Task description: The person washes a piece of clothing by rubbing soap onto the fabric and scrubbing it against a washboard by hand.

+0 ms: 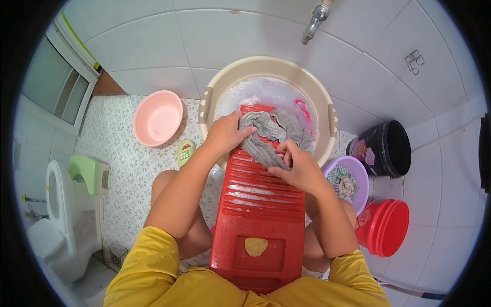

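A wet grey cloth garment (261, 147) is draped over the upper ridges of a red plastic washboard (264, 199). My left hand (226, 132) grips its left side, thumb on top. On its lower right edge, my right hand (297, 165) pinches the fabric between thumb and curled fingers. The garment's far right part hangs toward the soapy water. The washboard leans from my lap into a large beige basin (268, 63) with cloudy suds. A yellow piece of soap (256, 246) lies in the washboard's recess. Something pink (303, 109) shows in the water at the right.
A pink basin (158, 119) and a green slipper (186, 151) are on the tiled floor at left. Right of me stand a purple basin (362, 184) holding cloths, a black bucket (397, 149) and a red bucket (393, 228). A metal tap (316, 23) juts out above the beige basin.
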Demonstrator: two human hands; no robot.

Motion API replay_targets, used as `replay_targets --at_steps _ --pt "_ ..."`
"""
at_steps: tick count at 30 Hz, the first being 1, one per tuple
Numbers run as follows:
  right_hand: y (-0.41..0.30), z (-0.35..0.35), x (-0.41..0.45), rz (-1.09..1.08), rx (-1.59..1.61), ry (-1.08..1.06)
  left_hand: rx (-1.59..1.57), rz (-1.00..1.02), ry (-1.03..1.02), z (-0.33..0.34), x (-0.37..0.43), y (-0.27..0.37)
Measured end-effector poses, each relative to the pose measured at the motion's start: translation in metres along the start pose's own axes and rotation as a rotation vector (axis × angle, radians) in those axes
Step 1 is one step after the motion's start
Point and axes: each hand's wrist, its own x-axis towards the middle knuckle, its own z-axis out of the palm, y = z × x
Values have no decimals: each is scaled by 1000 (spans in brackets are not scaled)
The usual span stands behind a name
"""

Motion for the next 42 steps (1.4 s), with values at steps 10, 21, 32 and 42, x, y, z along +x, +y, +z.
replay_targets --at_steps 10,21,32,42 --pt "1 15 -2 -493 73 -21 351 30 -188 3 -24 34" --pt "10 12 -7 -120 599 -114 198 -69 -165 2 -9 4" --pt "-2 -1 -17 -302 582 -200 56 15 -271 -5 -1 21" --pt "2 -11 -13 10 998 -94 -791 -105 -130 18 25 -17"
